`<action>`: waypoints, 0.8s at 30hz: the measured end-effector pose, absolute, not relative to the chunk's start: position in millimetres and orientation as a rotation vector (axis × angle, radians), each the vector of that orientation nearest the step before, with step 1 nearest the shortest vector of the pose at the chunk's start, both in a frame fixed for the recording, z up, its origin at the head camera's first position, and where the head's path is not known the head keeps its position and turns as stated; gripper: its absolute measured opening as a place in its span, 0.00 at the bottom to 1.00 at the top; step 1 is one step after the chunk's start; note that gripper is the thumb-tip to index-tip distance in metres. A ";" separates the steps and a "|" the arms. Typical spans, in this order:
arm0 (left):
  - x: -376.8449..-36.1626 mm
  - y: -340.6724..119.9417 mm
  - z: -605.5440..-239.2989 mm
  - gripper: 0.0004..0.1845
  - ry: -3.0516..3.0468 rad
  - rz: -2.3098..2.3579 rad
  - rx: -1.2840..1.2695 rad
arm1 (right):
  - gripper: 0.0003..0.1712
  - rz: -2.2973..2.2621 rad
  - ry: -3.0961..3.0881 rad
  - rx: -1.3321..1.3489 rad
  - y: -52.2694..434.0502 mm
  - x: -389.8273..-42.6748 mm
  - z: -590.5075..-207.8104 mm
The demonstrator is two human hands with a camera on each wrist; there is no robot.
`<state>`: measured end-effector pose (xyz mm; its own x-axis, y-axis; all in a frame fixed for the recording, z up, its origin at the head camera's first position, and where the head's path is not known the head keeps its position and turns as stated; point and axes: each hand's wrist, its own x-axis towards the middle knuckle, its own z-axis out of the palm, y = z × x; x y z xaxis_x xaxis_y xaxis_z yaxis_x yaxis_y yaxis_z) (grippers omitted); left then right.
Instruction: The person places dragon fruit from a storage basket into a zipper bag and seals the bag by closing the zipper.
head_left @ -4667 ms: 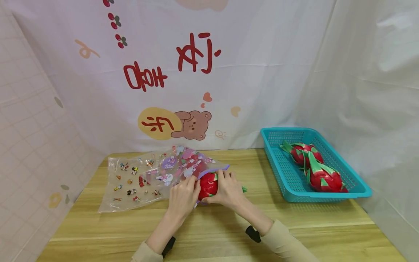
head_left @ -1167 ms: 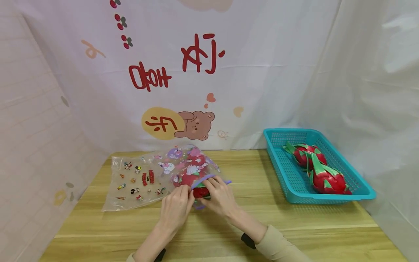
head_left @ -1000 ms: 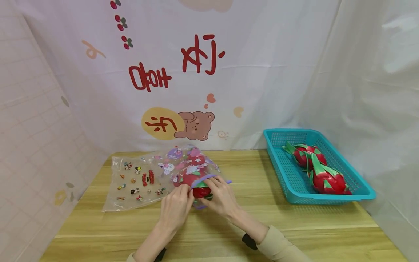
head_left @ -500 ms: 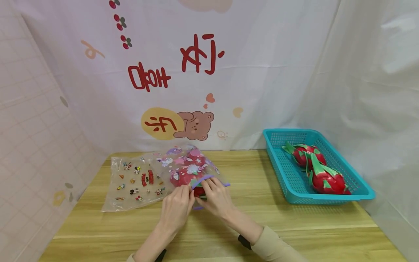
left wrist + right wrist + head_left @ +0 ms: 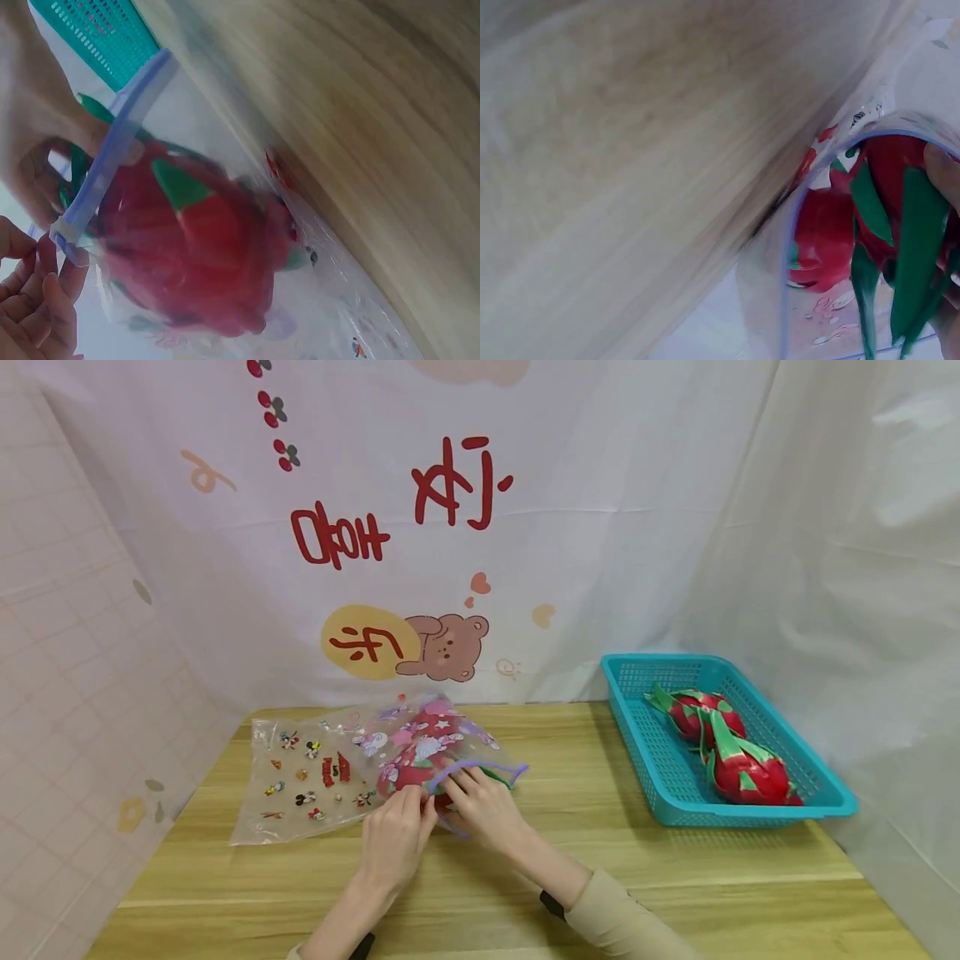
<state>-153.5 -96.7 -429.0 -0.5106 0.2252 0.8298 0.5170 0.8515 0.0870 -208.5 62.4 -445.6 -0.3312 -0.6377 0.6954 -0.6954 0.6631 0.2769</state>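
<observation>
Wooden table (image 5: 675,893), white printed cloth backdrop (image 5: 600,527) behind it. Landmark is the printed zip bag (image 5: 420,752) lying on the table left of centre. A red dragon fruit (image 5: 408,772) sits inside that bag, green leaf tips toward the open mouth. Purple zip strip (image 5: 480,768) rims the mouth at the bag's right end. Left hand (image 5: 393,843) is at the near corner of the mouth, fingertips pinching the zip strip; left wrist view shows the slider piece (image 5: 64,225) by those fingers. Right hand (image 5: 487,810) is just right of it, fingers curled on the strip too, though the right wrist view is too blurred to confirm the exact grip. Flat sticker-print bag (image 5: 300,777) lies under and left of the zip bag. Teal basket (image 5: 637,727) stands well right of the bag, two more dragon fruits (image 5: 731,756) in it.
</observation>
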 end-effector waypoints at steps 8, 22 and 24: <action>-154.0 -102.8 -436.2 0.08 -2.152 -0.393 -0.495 | 0.25 0.106 -2.201 1.219 71.4 -210.9 -449.4; -153.3 -102.4 -439.3 0.09 -2.190 -0.387 -0.502 | 0.24 -0.026 -2.272 1.261 70.9 -214.0 -453.4; -153.2 -102.2 -439.4 0.08 -2.183 -0.390 -0.505 | 0.22 -0.028 -2.253 1.258 69.7 -215.8 -453.6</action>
